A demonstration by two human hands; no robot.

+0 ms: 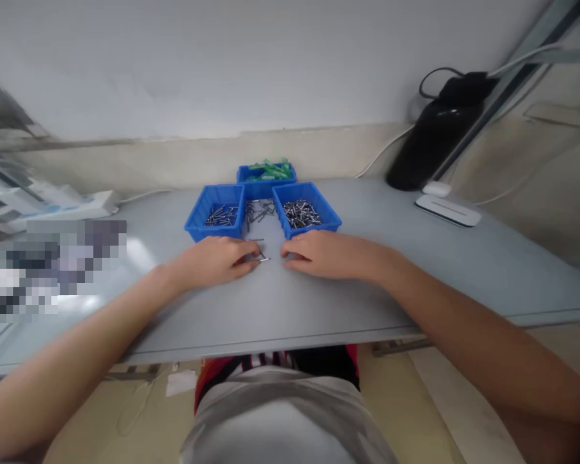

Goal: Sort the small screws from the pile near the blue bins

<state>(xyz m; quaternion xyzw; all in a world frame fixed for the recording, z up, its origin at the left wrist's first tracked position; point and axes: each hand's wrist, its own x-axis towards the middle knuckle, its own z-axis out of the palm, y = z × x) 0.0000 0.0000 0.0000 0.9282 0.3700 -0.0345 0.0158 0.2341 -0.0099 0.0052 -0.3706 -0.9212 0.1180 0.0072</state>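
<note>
Pins, small metal ones, on the table [319, 303] between both hands. Left to right:

Left hand [212, 261]: palm down, fingers curled loosely, tips pinched on a pin [263, 259] that pokes out toward the gap between the hands. Grip looks closed on it, though the contact itself sits under the fingertips. A second pin [255, 240] lies just beyond the fingertips, apart from them.

Just beyond that grip: left bin [198, 216], blue, with a thin layer of pins. Loose pile [260, 209] of pins on the table between the two front bins. Back bin [244, 173] holds green parts [270, 170].

Right hand [319, 254]: flat, palm down, fingers folded in toward the pin, not touching it as far as I can see. Can't tell if anything is under it. Right bin [331, 216] just beyond its knuckles, fuller heap of pins.

Handling, my read: pins are stiff, very light, smooth steel, so slippery and prone to roll on the slick table. Not fragile. Too thin to grab flat; best taken mid-shaft with thumb and index tips, or slid to an end and tipped up. Easy to drop or flick away.
</note>
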